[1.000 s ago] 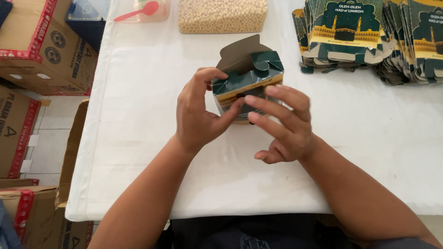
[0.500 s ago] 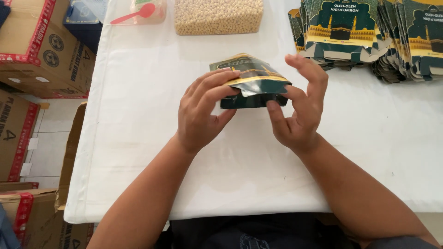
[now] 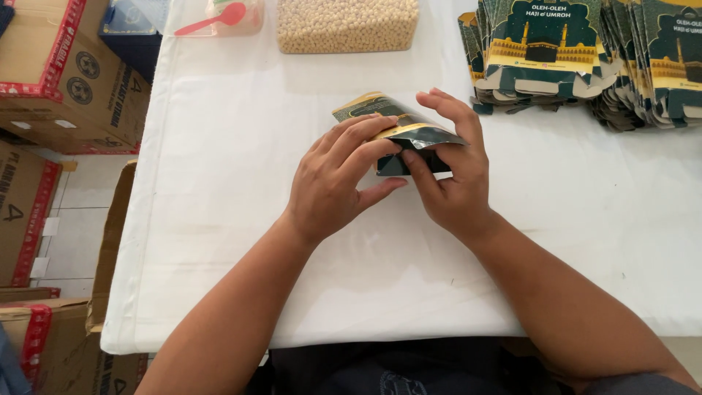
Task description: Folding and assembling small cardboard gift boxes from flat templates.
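A small dark green and gold cardboard box [image 3: 398, 128] rests on the white table [image 3: 219, 219] in front of me, tipped so a glossy side faces up. My left hand [image 3: 340, 179] lies over its left side with the fingers pressing on the top. From the right, my right hand [image 3: 453, 172] grips the same box, fingers curled over its far edge and thumb under the front. Part of the box is hidden beneath both hands.
Stacks of flat green and gold box blanks [image 3: 578, 55] fill the far right. A clear tub of pale beans [image 3: 344, 25] and a container with a pink spoon [image 3: 219, 16] stand at the far edge. Brown cartons [image 3: 51, 73] sit on the floor at left.
The box had an open flap standing up a second ago; it has since been folded shut and tipped over. Both hands shifted slightly and kept hold of it.
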